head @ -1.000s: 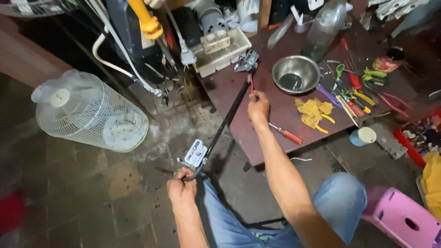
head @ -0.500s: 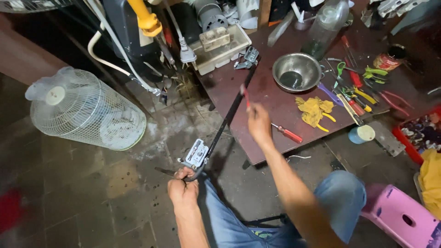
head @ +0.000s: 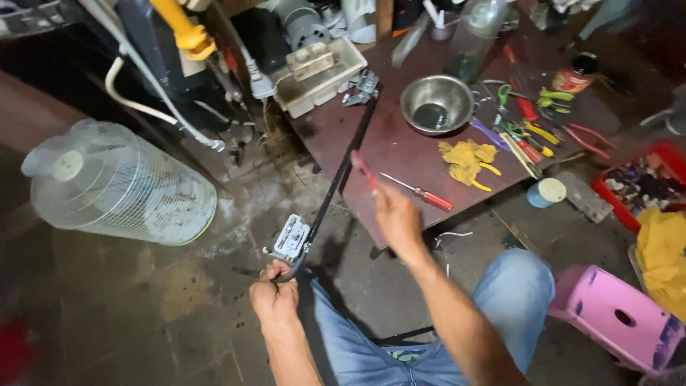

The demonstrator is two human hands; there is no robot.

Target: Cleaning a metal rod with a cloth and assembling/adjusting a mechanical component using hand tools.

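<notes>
My left hand [head: 274, 294] grips the near end of a long black metal bar [head: 336, 184], beside a small white switch block [head: 291, 238] fixed to it. The bar runs up and away to a grey metal fitting [head: 363, 87] resting on the dark brown table [head: 400, 154]. My right hand [head: 397, 218] is raised just right of the bar's middle and holds a red-handled screwdriver [head: 364, 170], its handle sticking up from my fingers. A second red-handled screwdriver [head: 423, 194] lies on the table near that hand.
A steel bowl [head: 437, 102], a yellow rag [head: 466, 160], several pliers and cutters [head: 530, 125] and a tape roll [head: 547, 191] lie on the table. A white wire fan cage [head: 118, 187] lies on the floor at left. A pink stool [head: 614, 314] stands at right.
My right hand has pulled back from the bar toward me, lifting the red-handled screwdriver off it. My left hand stays on the bar's near end.
</notes>
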